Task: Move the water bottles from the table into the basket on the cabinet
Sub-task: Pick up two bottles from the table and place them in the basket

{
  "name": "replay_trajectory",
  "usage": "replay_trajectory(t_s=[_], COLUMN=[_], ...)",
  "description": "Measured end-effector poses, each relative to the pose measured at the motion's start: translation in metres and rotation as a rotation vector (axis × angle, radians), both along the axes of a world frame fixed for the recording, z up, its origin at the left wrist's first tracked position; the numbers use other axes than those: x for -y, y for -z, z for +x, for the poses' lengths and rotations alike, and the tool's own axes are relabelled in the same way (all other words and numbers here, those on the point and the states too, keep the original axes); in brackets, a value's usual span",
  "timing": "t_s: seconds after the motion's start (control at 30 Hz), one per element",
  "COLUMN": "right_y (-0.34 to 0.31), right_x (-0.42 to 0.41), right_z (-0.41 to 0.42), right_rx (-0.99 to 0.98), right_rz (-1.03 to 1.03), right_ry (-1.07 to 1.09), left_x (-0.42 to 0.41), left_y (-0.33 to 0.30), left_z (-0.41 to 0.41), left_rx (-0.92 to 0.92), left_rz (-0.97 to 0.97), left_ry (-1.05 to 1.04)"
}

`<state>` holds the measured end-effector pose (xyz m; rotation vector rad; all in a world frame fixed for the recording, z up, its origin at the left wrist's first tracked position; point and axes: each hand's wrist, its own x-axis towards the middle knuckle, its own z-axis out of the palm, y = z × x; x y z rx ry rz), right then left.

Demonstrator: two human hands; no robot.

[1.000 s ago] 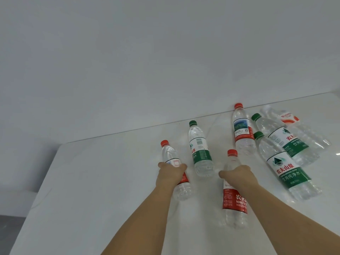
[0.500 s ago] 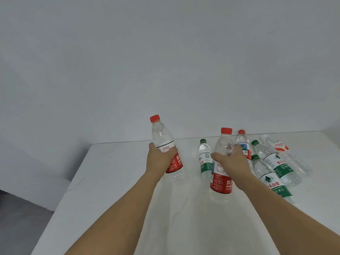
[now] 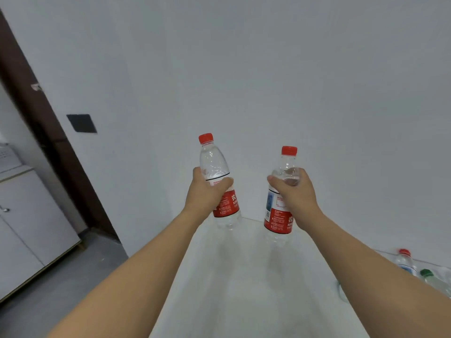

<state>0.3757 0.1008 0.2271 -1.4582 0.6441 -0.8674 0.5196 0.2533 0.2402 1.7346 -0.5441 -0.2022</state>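
Left hand [image 3: 203, 191] around left bottle [image 3: 214, 164]; right hand [image 3: 291, 193] around right bottle [image 3: 280, 215].

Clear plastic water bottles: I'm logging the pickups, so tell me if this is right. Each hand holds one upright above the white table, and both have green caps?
Not quite: the head view shows both held clear plastic water bottles, one in the left hand and one in the right hand, with red caps. Each hand does hold one upright above the white table.
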Motion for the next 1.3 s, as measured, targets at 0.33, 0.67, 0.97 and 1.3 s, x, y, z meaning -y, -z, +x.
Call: replay_trajectory(t_s=[0.33, 0.67, 0.97, 1.3], right_y=[-0.054, -0.075, -0.087, -0.082], right_x=[-0.165, -0.32, -0.411, -0.459], right_z=[0.122, 0.226, 0.305, 0.439], right_rx=[0.137, 0.163, 0.129, 0.147], right_rz=[0.029, -0.005, -0.11, -0.132], right_ry=[-0.23, -0.38, -0.469, -0.501], left_x=[-0.197, -0.367, -0.461, -0.512], left_y=[-0.047, -0.07, -0.082, -0.063], left_z=[0.079, 0.156, 0.224, 0.35], left_rx=[0.295, 0.349, 0.285, 0.256], left_rz=[0.232, 0.228, 0.206, 0.154], left_ry=[-0.327, -0.445, -0.506, -0.517])
